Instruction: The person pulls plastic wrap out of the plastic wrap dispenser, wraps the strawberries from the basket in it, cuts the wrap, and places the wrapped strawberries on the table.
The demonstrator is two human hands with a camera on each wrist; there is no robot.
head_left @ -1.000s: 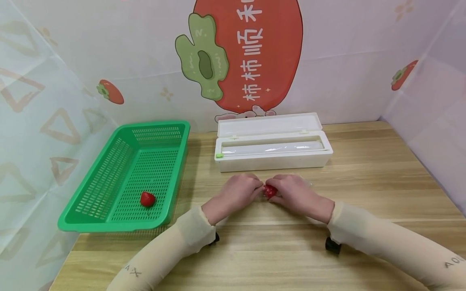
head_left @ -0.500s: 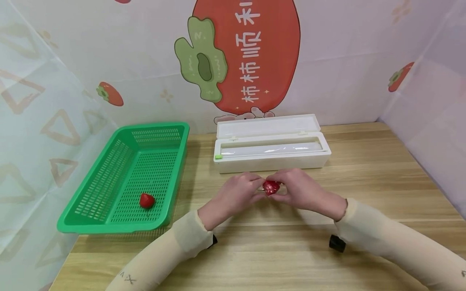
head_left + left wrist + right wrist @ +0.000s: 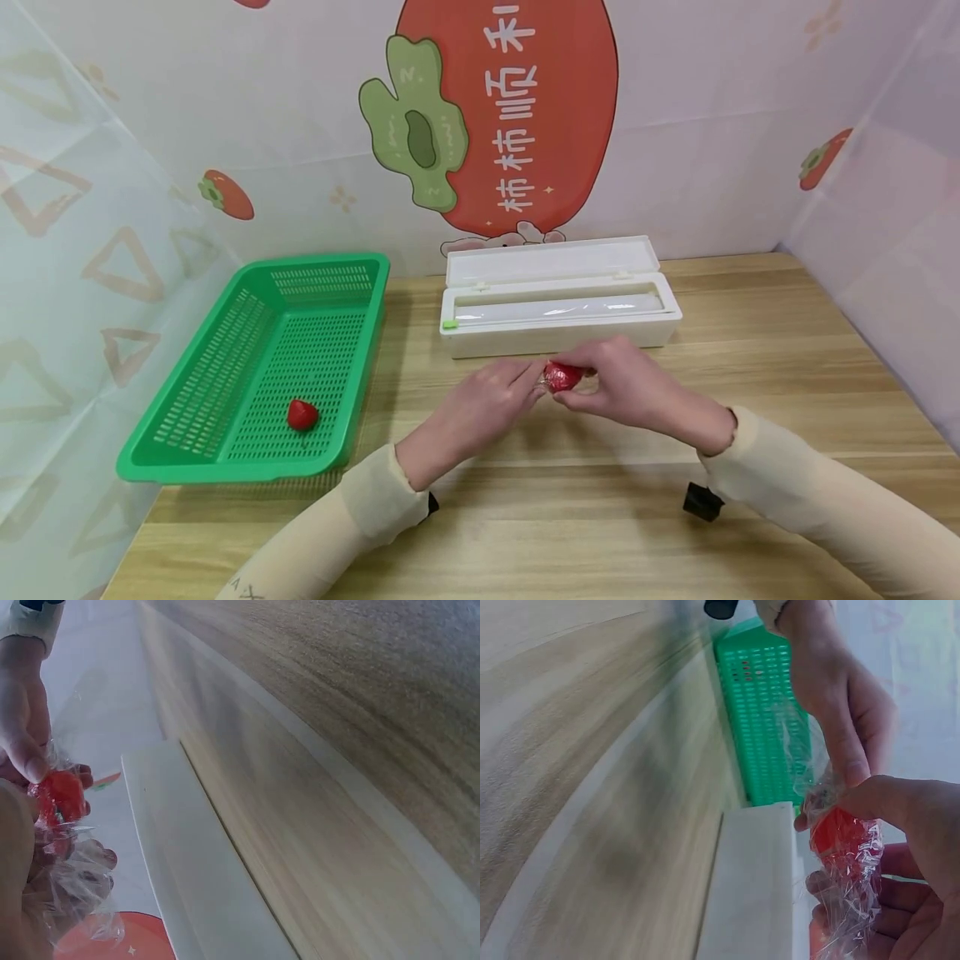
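A berry [image 3: 562, 377] is held above the table [image 3: 525, 533], in front of the white box [image 3: 540, 340], with clear film [image 3: 855, 900] crinkled round it. The berry is gripped through the film by the right hand [image 3: 637, 387], thumb on one side and fingers on the other. At the berry's other end, gathered film is pinched by the left hand [image 3: 468, 414], whose fingers are drawn narrow. Loose film is seen about both hands in the wrist views; whether the whole berry is covered cannot be told.

The step in hand is judged to be the gathering and twisting of the film close against the berry. For this to be done well, the berry should be held lightly, since soft flesh could be bruised by a hard squeeze. The pinch is best set right at the berry's end, so that slack is taken up before any turn is made. The twist should be small and even, with little outward pull, as thin film could be torn. Stray folds are best smoothed inward, where clinging to the fingers is avoided.

A second berry [image 3: 302, 415] is seen in the green basket [image 3: 315, 354], and a roll [image 3: 555, 308] is seen in the box, whose lid is raised.
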